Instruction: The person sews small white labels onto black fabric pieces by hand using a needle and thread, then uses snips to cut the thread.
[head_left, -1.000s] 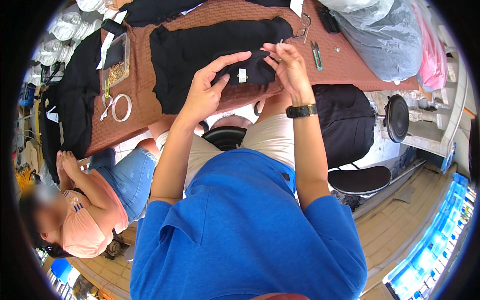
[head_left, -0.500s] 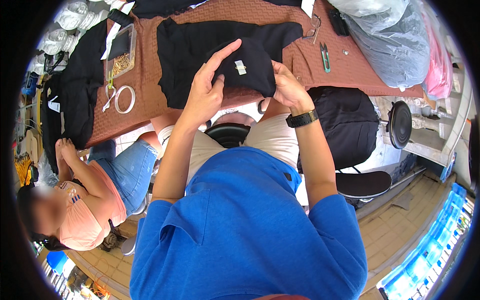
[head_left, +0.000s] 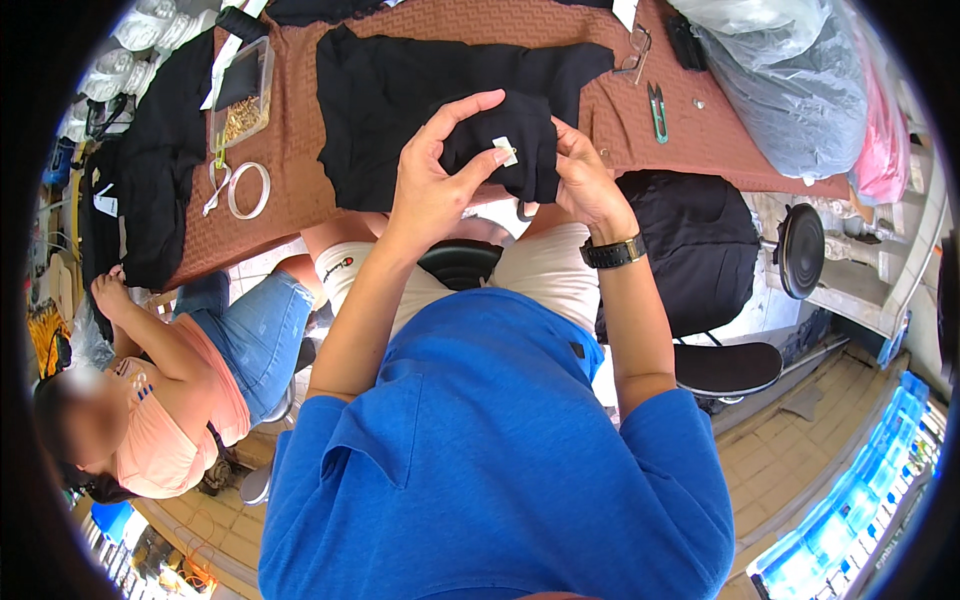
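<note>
- Garment (head_left: 370,95) in black lay spread on the brown tablecloth (head_left: 297,110), in front of the person, with its near part lifted into a fold between the two hands.
- White tag (head_left: 508,150) sat on that raised fold, tilted, nearer the right hand's side of the cloth.
- Left hand (head_left: 432,180) came in from the left, its thumb and forefinger wide apart; the thumb tip touched the tag's edge, and the forefinger lay over the black cloth. Whether its other fingers gripped the cloth from beneath, I could not tell.
- Right hand (head_left: 590,185) had thumb and forefinger pinched together on the right edge of the fold; a dark watch (head_left: 613,252) circled that wrist.
- Small snips (head_left: 658,112) with green handles lay right of the garment, and eyeglasses (head_left: 634,62) rested just beside its upper right corner.
- Clear plastic box (head_left: 267,88), holding little gold-coloured pieces (head_left: 241,120), stood to the left, with a white ring of tape (head_left: 266,185) near it.
- Big grey plastic bag (head_left: 790,100) filled the table's right end.
- Another person (head_left: 180,420), in a peach top, sat at the left.
</note>
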